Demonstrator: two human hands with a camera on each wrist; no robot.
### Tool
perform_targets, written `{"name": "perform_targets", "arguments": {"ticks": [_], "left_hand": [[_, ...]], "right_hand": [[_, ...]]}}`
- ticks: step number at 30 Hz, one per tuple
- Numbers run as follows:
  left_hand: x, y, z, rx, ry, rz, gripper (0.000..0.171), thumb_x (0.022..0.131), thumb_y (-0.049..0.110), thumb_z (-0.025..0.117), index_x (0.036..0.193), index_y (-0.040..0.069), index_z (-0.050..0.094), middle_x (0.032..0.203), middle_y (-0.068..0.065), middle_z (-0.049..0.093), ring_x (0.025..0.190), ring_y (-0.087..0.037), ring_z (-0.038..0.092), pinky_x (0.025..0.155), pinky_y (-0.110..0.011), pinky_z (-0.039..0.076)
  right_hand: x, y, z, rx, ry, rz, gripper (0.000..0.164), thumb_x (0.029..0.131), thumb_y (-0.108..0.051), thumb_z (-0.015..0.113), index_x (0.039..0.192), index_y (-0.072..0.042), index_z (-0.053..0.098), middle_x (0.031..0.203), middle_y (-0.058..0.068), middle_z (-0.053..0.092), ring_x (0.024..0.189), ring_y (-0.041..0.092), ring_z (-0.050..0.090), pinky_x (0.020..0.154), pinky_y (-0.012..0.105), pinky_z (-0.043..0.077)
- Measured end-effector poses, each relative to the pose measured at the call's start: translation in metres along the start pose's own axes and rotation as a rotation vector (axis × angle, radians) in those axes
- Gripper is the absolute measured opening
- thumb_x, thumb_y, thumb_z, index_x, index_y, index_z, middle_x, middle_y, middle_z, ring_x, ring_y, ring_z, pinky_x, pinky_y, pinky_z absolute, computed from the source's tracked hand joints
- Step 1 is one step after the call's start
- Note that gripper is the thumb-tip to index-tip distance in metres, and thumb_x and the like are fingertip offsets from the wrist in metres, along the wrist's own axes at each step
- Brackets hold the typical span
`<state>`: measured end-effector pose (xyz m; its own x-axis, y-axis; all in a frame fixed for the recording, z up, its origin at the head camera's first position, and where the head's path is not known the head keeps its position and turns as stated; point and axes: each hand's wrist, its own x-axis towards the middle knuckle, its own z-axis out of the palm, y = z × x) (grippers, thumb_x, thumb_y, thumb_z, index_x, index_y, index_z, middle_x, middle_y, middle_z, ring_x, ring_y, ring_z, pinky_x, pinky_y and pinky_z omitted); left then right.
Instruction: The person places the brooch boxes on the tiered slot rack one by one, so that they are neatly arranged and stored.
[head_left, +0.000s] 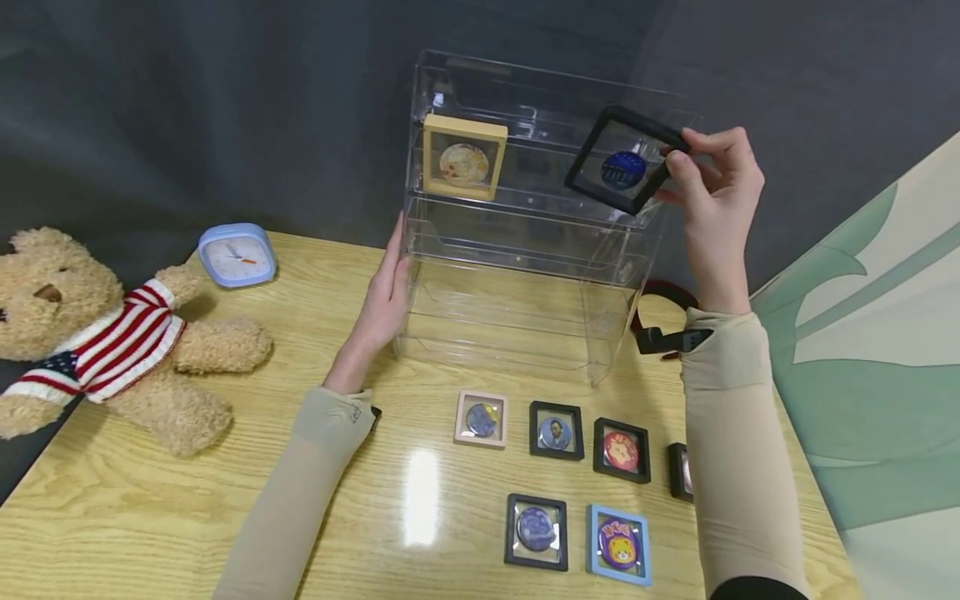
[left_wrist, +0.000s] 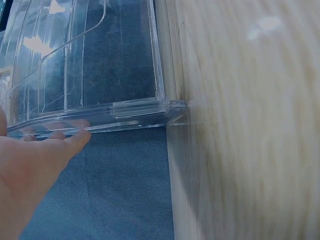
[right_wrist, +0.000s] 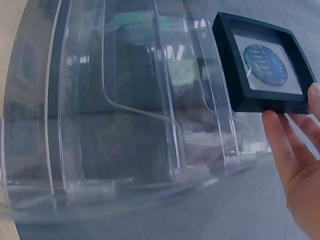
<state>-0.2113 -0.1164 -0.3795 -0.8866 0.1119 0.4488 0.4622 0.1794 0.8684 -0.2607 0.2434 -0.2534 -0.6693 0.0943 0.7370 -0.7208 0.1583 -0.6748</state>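
Frame (head_left: 626, 165), square and black, hung tilted left of the right hand (head_left: 717, 200) pinching it, by the clear plastic rack (head_left: 517, 260).

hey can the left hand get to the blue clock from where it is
Probably yes: the left hand touches the side of the clear rack, and only bare tabletop shows between it and the blue clock.

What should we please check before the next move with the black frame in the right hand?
1. Grip: ok, the right hand pinches the black frame at its edge.
2. Frame level: not ok, it is tilted.
3. Support: ok, the left hand touches the side of the clear shelf.
4. Spacing: ok, the yellow frame stands apart from it.
5. Black frame touching the shelf: cannot tell.
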Motion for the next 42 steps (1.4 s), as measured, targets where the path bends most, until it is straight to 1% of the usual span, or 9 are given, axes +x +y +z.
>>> {"name": "perform_targets", "arguments": {"ticks": [3, 6, 12, 16, 23, 28, 33, 38, 42], "left_hand": [[0.0, 0.002, 0.0, 0.003, -0.003, -0.006, 0.056, 0.117, 0.005, 0.027, 0.169, -0.005, 0.008, 0.175, -0.025, 0.012, 0.161, -0.036, 0.017, 0.13, -0.032, 0.013], [0.001, 0.003, 0.0, 0.009, -0.005, -0.011, 0.056, 0.117, 0.006, 0.027, 0.169, -0.005, 0.008, 0.175, -0.025, 0.012, 0.162, -0.036, 0.016, 0.13, -0.032, 0.013], [0.009, -0.029, 0.003, 0.031, -0.001, -0.008, 0.057, 0.118, 0.007, 0.025, 0.171, 0.0, 0.006, 0.176, -0.021, 0.011, 0.162, -0.036, 0.015, 0.131, -0.033, 0.012], [0.011, -0.041, 0.004, 0.041, 0.003, 0.014, 0.058, 0.118, 0.01, 0.026, 0.172, 0.005, 0.006, 0.177, -0.016, 0.013, 0.162, -0.032, 0.017, 0.131, -0.033, 0.013], [0.01, -0.044, 0.004, 0.056, 0.003, 0.051, 0.058, 0.119, 0.017, 0.027, 0.173, 0.009, 0.008, 0.177, -0.013, 0.014, 0.162, -0.028, 0.018, 0.131, -0.033, 0.014], [0.009, -0.043, 0.003, 0.061, 0.003, 0.041, 0.058, 0.119, 0.019, 0.026, 0.174, 0.012, 0.007, 0.178, -0.012, 0.014, 0.162, -0.027, 0.017, 0.131, -0.033, 0.013], [0.008, -0.043, 0.003, 0.044, 0.005, 0.037, 0.058, 0.119, 0.016, 0.026, 0.173, 0.009, 0.008, 0.178, -0.012, 0.014, 0.162, -0.027, 0.017, 0.131, -0.032, 0.013], [0.008, -0.044, 0.003, 0.034, 0.006, 0.036, 0.059, 0.119, 0.014, 0.027, 0.173, 0.01, 0.007, 0.178, -0.011, 0.013, 0.162, -0.027, 0.016, 0.131, -0.033, 0.013], [0.006, -0.045, 0.002, 0.039, 0.007, 0.03, 0.059, 0.119, 0.015, 0.027, 0.174, 0.013, 0.006, 0.178, -0.009, 0.012, 0.162, -0.026, 0.016, 0.131, -0.034, 0.013]], "right_hand": [[0.003, 0.002, 0.007, -0.032, -0.011, 0.0, 0.011, 0.104, -0.007, 0.068, 0.112, 0.001, 0.069, 0.126, 0.017, 0.067, 0.105, 0.029, 0.076, 0.071, 0.022, 0.063], [0.006, 0.003, 0.013, -0.023, -0.01, 0.05, 0.01, 0.103, -0.007, 0.068, 0.111, 0.0, 0.069, 0.127, 0.014, 0.066, 0.104, 0.027, 0.076, 0.07, 0.021, 0.063], [0.014, 0.007, 0.023, 0.018, -0.013, 0.149, 0.006, 0.102, -0.004, 0.069, 0.108, -0.003, 0.069, 0.129, 0.012, 0.065, 0.097, 0.023, 0.074, 0.07, 0.02, 0.062], [0.014, 0.009, 0.028, -0.086, -0.043, 0.145, 0.005, 0.104, -0.005, 0.067, 0.107, -0.008, 0.07, 0.13, 0.009, 0.066, 0.096, 0.021, 0.073, 0.072, 0.019, 0.062], [0.012, 0.005, 0.037, -0.161, -0.095, 0.141, 0.005, 0.104, -0.009, 0.066, 0.108, -0.008, 0.068, 0.133, 0.007, 0.066, 0.098, 0.02, 0.073, 0.076, 0.021, 0.063], [0.014, 0.003, 0.043, -0.192, -0.118, 0.155, 0.006, 0.104, -0.011, 0.066, 0.107, -0.007, 0.067, 0.134, 0.006, 0.067, 0.097, 0.018, 0.072, 0.078, 0.022, 0.063], [0.015, 0.004, 0.047, -0.216, -0.136, 0.16, 0.009, 0.104, -0.013, 0.066, 0.108, -0.006, 0.067, 0.135, 0.006, 0.068, 0.1, 0.018, 0.071, 0.077, 0.022, 0.063], [0.017, 0.006, 0.053, -0.297, -0.176, 0.152, 0.012, 0.106, -0.013, 0.064, 0.113, -0.004, 0.067, 0.137, 0.006, 0.068, 0.098, 0.016, 0.071, 0.078, 0.023, 0.063], [0.014, 0.01, 0.058, -0.331, -0.218, 0.182, 0.016, 0.106, -0.012, 0.064, 0.118, -0.001, 0.066, 0.14, 0.008, 0.067, 0.108, 0.018, 0.073, 0.081, 0.026, 0.064]]}}
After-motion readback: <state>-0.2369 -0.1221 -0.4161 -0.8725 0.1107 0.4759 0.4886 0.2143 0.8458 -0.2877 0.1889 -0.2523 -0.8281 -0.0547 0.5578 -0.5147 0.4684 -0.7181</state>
